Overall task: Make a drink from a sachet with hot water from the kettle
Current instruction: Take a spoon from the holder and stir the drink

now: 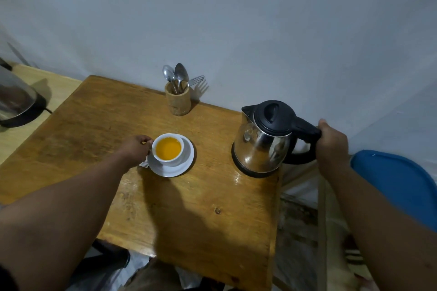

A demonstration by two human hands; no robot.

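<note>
A white cup (177, 159) full of orange liquid stands on a white saucer (182, 168) near the middle of the wooden table (189, 215). My left hand (136, 149) grips the cup's left side, where the handle is hidden under the fingers. A bit of a sachet (143, 164) pokes out from under the hand beside the saucer. At the table's right edge the steel kettle (262, 146) with a black lid sits upright on its base. My right hand (332, 146) is closed around the kettle's black handle.
A wooden holder (177, 100) with spoons and a fork stands at the back by the wall. A glass appliance (16, 99) sits on a lighter surface at far left. A blue chair (399, 186) is to the right of the table.
</note>
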